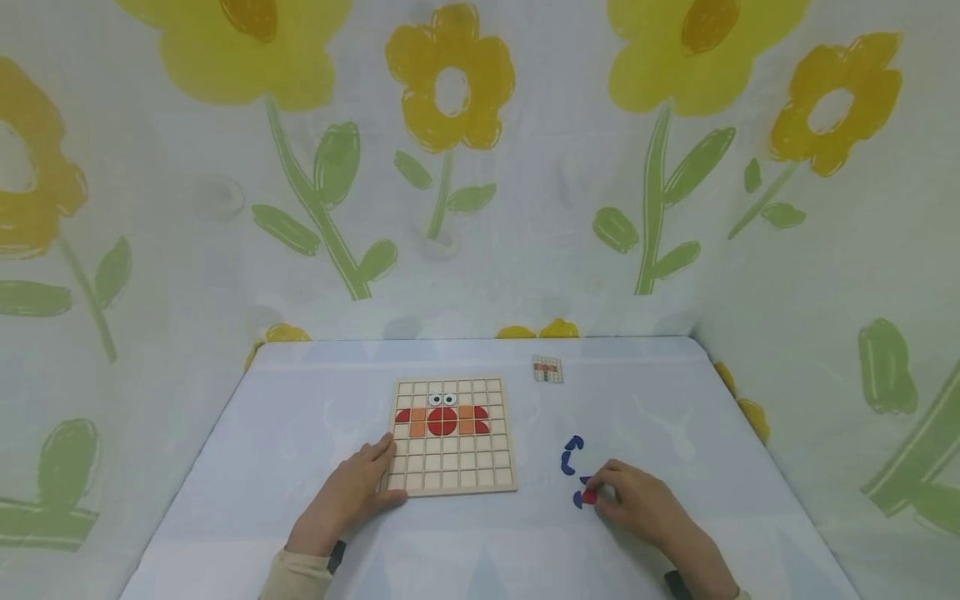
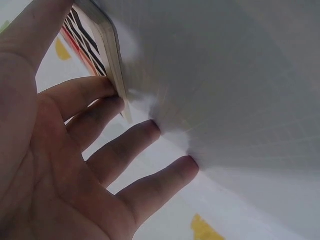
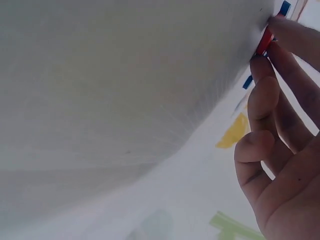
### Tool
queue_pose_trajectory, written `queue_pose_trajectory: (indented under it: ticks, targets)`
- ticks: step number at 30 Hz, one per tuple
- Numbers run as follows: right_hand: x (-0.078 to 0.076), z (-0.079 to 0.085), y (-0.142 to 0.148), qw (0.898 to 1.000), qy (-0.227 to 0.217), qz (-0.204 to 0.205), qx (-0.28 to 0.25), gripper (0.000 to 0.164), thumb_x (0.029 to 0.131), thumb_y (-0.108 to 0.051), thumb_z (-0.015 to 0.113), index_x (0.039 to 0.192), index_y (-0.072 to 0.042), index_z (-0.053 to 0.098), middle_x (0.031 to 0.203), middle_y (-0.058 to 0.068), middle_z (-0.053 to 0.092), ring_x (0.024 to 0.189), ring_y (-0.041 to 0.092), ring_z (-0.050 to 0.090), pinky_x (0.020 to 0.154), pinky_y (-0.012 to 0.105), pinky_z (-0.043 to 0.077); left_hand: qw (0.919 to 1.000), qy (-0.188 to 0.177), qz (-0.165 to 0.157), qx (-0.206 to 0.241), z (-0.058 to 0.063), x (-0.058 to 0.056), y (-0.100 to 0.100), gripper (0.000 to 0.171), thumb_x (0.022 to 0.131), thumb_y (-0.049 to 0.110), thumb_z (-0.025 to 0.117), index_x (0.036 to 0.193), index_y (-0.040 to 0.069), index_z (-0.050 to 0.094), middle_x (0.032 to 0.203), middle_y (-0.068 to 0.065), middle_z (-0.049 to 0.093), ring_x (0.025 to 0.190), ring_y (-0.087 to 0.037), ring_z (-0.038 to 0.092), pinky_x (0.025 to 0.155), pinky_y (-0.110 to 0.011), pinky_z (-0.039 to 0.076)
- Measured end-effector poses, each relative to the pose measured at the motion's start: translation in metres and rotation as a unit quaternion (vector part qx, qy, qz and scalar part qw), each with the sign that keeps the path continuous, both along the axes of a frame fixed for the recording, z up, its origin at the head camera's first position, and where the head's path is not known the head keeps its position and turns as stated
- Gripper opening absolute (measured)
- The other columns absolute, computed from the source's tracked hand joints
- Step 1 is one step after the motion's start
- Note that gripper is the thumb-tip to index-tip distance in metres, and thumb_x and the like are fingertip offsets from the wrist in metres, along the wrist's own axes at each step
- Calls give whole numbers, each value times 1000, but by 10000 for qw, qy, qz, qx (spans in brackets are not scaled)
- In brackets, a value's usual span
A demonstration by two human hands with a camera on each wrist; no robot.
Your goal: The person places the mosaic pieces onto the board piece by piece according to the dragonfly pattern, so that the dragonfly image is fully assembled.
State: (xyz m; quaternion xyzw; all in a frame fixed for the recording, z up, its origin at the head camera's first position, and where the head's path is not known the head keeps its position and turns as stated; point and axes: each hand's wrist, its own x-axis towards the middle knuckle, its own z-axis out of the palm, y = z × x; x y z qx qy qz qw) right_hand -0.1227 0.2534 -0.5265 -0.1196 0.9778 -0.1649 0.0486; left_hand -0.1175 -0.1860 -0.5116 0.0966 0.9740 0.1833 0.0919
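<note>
A wooden grid board point(image 1: 455, 460) lies on the table, bearing a figure of red and orange tiles with two eye tiles point(image 1: 442, 400). My left hand point(image 1: 356, 486) rests against its left edge, fingers stretched along the frame and thumb at the near corner. In the left wrist view the fingertips point(image 2: 152, 129) touch the board's side and the tabletop. To the right of the board, my right hand point(image 1: 637, 502) pinches a red tile point(image 1: 589, 497) between thumb and fingers, low at the table. Blue curved tiles point(image 1: 567, 463) lie close around that hand.
A small pattern card point(image 1: 547, 369) lies behind the blue tiles, beyond the board's right edge. White fabric walls with printed yellow flowers point(image 1: 450, 92) enclose the table point(image 1: 480, 542) at the back and both sides.
</note>
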Motion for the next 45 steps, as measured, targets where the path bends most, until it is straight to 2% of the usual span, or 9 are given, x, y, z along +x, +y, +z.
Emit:
queue_pose_trajectory:
  ticks: [10, 17, 23, 27, 36, 45]
  targets:
    - [1, 3, 1, 10000, 47, 55, 14, 22, 77, -19, 88, 90, -33, 75, 86, -23, 58, 80, 2, 54, 79, 25, 58, 9999, 117, -43, -55, -2, 1, 0, 89, 84, 46, 80, 150, -1, 46, 160, -16, 37, 142, -46, 39, 114, -58, 38]
    - [-1, 7, 1, 9998, -105, 130, 47, 20, 78, -24, 88, 89, -34, 75, 85, -23, 58, 78, 2, 53, 76, 24, 56, 9999, 47, 3, 150, -4, 3, -3, 88, 85, 48, 78, 152, 2, 45, 161, -14, 36, 144, -45, 36, 115, -58, 36]
    - [-2, 10, 1, 9993, 230, 272, -141, 21, 79, -27, 88, 93, -36, 75, 87, -26, 58, 77, -3, 52, 73, 20, 55, 9995, 194, 35, 246, -13, 1, -8, 83, 88, 49, 75, 151, 4, 46, 161, -11, 38, 144, -43, 36, 116, -58, 36]
    - [-1, 12, -3, 9973, 390, 377, -494, 23, 80, -25, 88, 96, -34, 75, 91, -23, 61, 78, 1, 54, 70, 17, 54, 9993, 253, 50, 267, -18, 0, -9, 82, 89, 49, 75, 151, 5, 47, 161, -9, 38, 144, -42, 37, 115, -58, 37]
    - [-4, 8, -18, 9859, 992, 966, -938, 27, 80, -22, 89, 100, -32, 74, 96, -20, 62, 83, 5, 61, 74, 18, 58, 9989, 424, -81, 192, -17, 1, -8, 79, 90, 47, 74, 150, 2, 48, 159, -11, 40, 143, -43, 39, 115, -58, 38]
    - [-9, 8, -36, 9704, 1389, 1550, -1227, 32, 79, -19, 90, 103, -30, 73, 98, -14, 66, 78, 8, 61, 66, 17, 55, 9997, 198, 45, 129, -12, 2, -7, 78, 90, 47, 74, 149, 2, 49, 159, -12, 41, 143, -43, 38, 116, -58, 36]
